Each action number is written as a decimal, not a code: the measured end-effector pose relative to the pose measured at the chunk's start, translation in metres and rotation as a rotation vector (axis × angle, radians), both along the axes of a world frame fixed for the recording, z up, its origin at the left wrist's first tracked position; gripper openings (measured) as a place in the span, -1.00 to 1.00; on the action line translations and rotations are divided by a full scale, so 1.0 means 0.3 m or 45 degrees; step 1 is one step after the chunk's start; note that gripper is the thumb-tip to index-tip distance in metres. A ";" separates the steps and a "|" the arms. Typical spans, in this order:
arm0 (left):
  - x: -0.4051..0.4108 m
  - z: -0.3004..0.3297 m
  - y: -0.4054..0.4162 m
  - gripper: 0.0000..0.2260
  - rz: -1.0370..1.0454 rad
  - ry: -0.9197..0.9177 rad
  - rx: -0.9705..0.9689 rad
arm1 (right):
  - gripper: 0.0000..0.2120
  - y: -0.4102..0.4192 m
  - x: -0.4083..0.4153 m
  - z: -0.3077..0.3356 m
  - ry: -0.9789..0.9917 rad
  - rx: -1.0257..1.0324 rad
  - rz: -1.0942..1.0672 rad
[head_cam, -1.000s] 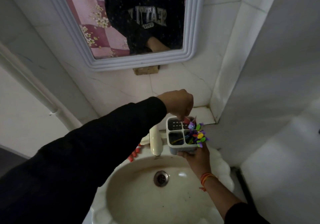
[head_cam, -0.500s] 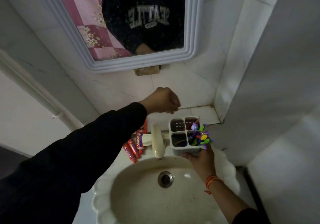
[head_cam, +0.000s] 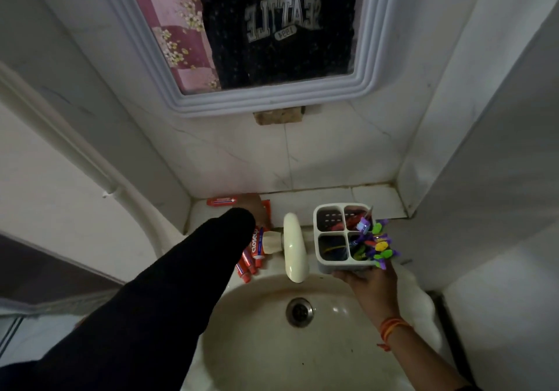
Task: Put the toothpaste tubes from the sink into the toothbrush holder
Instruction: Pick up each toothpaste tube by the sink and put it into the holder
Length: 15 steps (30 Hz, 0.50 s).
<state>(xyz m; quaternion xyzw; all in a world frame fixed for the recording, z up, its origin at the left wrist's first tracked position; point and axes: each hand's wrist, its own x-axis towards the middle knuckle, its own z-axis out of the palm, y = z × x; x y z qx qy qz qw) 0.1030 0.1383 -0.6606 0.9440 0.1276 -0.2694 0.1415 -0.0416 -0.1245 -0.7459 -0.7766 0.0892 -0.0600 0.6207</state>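
- The sink (head_cam: pixel 302 360) fills the lower middle, its basin bare; the toothpaste tubes lie not in the bowl but on its back rim and the tiled ledge (head_cam: pixel 378 200), on the far side of the faucet (head_cam: pixel 292 247) from the held holder.
- The toothbrush holder (head_cam: pixel 341 234), a white box of four compartments, is gripped from below by the right hand (head_cam: pixel 367 283), fingers curled under its base. Bright toothbrushes (head_cam: pixel 375 243) crowd the near-right compartment; something red shows in the far-right one (likely a tube already in, though I cannot be sure). The two left compartments look free of tubes.
- The left hand (head_cam: pixel 256 209) reaches down onto the ledge, well apart from the holder. Whether its fingers are spread or closing on a tube I cannot tell; the sleeve hides them.
- A cluster of red toothpaste tubes (head_cam: pixel 252 254) lies just below that hand, one labelled; another tube (head_cam: pixel 220 201) lies beyond it by the wall.
- My judgement: early to midway, with several tubes left to move.
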 end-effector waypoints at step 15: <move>-0.028 0.060 0.005 -0.73 0.104 -0.183 -0.270 | -0.38 -0.018 -0.002 -0.008 0.048 -0.140 0.004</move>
